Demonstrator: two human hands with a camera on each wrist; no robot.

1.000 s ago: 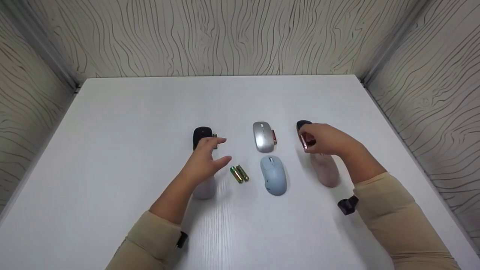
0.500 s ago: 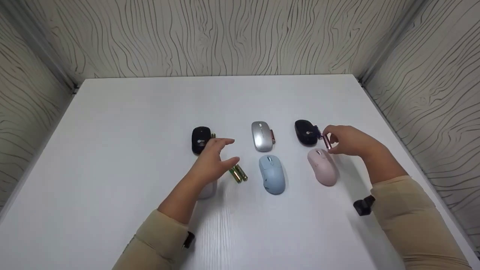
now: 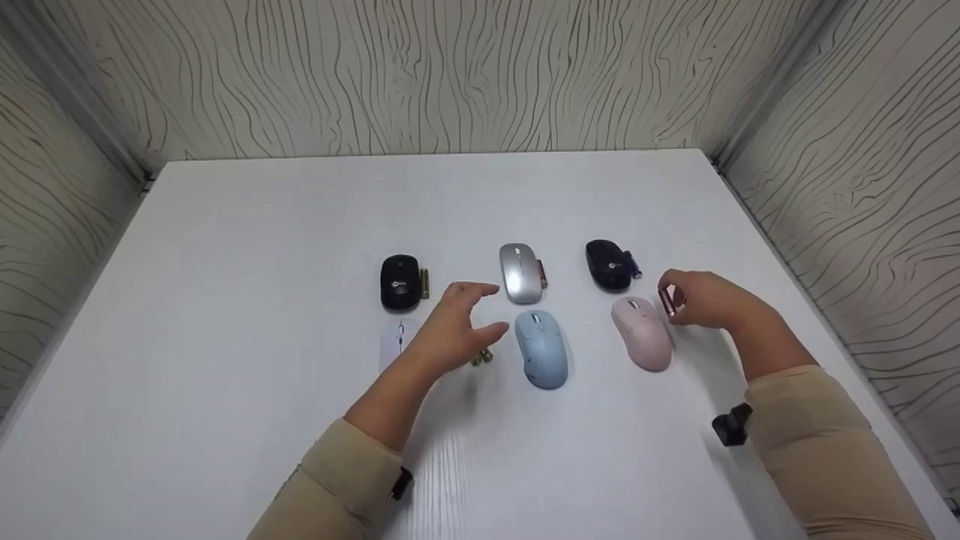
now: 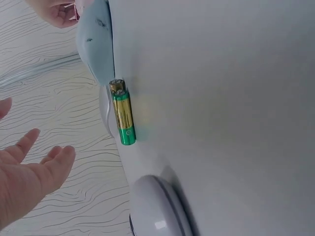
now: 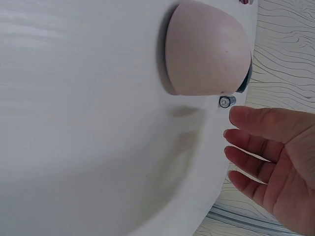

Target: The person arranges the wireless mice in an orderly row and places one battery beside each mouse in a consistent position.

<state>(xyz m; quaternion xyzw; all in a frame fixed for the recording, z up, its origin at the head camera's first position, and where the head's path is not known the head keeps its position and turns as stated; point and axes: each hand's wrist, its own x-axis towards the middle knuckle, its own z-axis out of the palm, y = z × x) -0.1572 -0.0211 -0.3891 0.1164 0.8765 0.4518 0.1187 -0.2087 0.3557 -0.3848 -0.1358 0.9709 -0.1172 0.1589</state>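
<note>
My right hand (image 3: 709, 304) pinches a slim red battery (image 3: 667, 302) between thumb and fingertips, to the right of the pink mouse (image 3: 643, 335). In the right wrist view its fingers (image 5: 251, 172) bend beside that mouse, and the battery is hidden there. My left hand (image 3: 450, 337) hovers with thumb and fingers spread and holds nothing. Partly covered beneath it lie two green-and-gold batteries (image 4: 124, 115), left of the light blue mouse (image 3: 543, 350). A pale lavender mouse (image 3: 391, 345) is half hidden behind the left wrist.
Farther back stand a black mouse (image 3: 400, 283) with a gold battery (image 3: 424, 283), a silver mouse (image 3: 520, 274) with a red battery at its right side, and another black mouse (image 3: 607, 266) with a dark battery (image 3: 634, 264). Patterned panels (image 3: 435, 75) border the white table (image 3: 285, 225).
My right hand has carried the red battery from over the right black mouse to the right and closer to me. My left hand has drifted right, over the green-and-gold batteries.
</note>
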